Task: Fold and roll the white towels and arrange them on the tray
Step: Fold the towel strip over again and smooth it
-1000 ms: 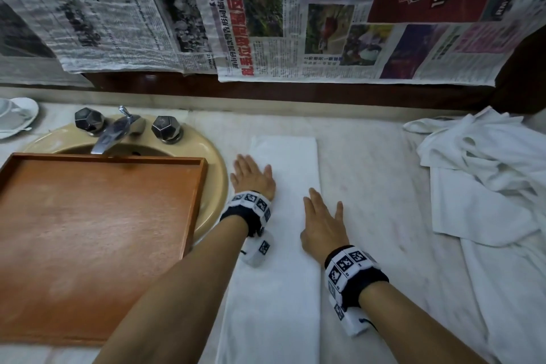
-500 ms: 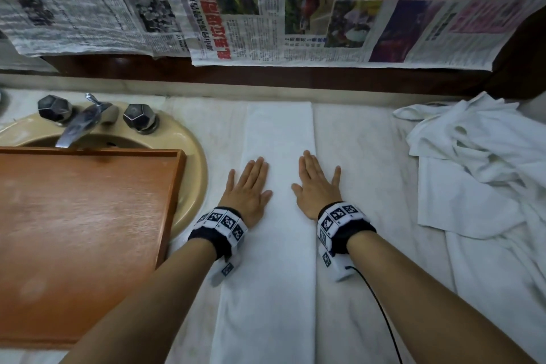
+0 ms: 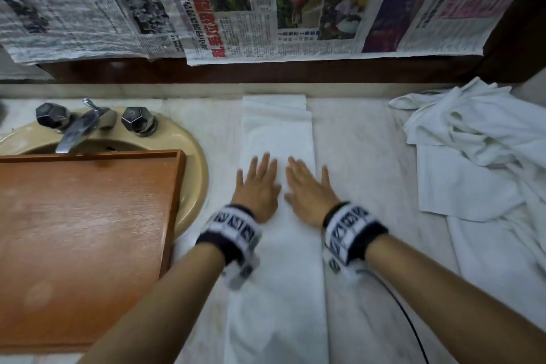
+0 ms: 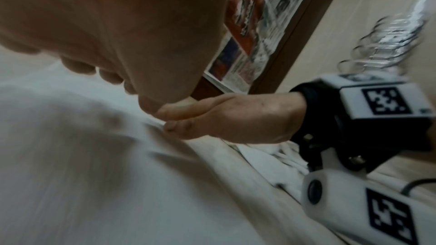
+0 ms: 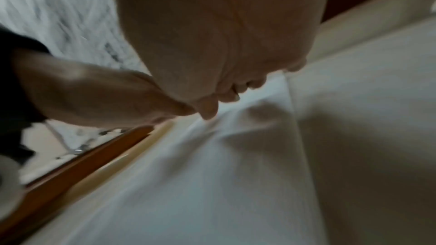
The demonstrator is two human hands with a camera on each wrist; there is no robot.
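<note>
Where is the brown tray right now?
In the head view the tray sits on the left, lying over the sink just below the tap, left of the left hand.

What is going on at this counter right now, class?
A person presses both flat hands, left hand and right hand, side by side on a long folded white towel strip lying on the pale marble counter. It is folded but not yet rolled. The rectangular brown wooden tray sits over the beige sink, holding nothing. A crumpled pile of white towels waits to the right.
</note>
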